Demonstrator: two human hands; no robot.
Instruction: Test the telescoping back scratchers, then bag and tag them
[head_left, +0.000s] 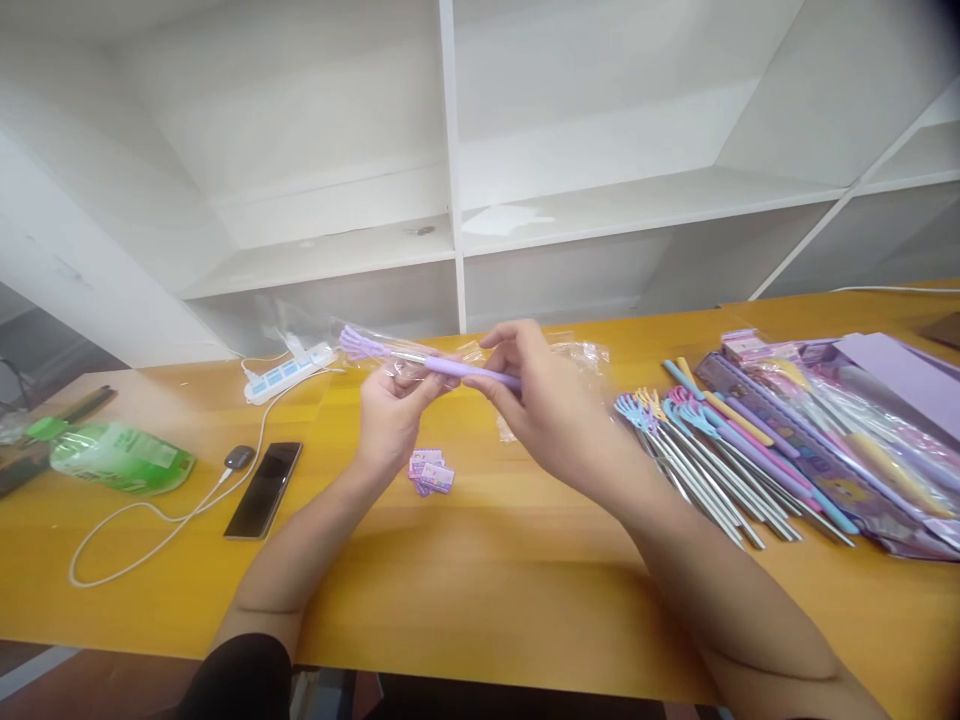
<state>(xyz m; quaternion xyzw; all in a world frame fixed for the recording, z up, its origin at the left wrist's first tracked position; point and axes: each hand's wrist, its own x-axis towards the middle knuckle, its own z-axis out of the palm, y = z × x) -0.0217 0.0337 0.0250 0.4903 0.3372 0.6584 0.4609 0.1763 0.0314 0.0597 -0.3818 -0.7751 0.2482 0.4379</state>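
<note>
A purple back scratcher (466, 370) with a hand-shaped head lies crosswise in front of me, its head to the left inside a clear plastic bag (390, 345). My left hand (394, 408) pinches the bag and the scratcher near the middle. The handle end sits between the thumb and fingers of my right hand (544, 400). Below them on the table rests a small pile of purple printed cards (432, 472). More clear plastic bags (585, 355) lie behind my right hand, partly hidden by it.
To the right, several back scratchers (720, 455) in mixed colours lie beside a purple printed box (810, 455) holding bagged ones. On the left are a phone (264, 490), a white cable (169, 518), a power strip (291, 375) and a green bottle (120, 458). White shelves (585, 215) stand behind the table.
</note>
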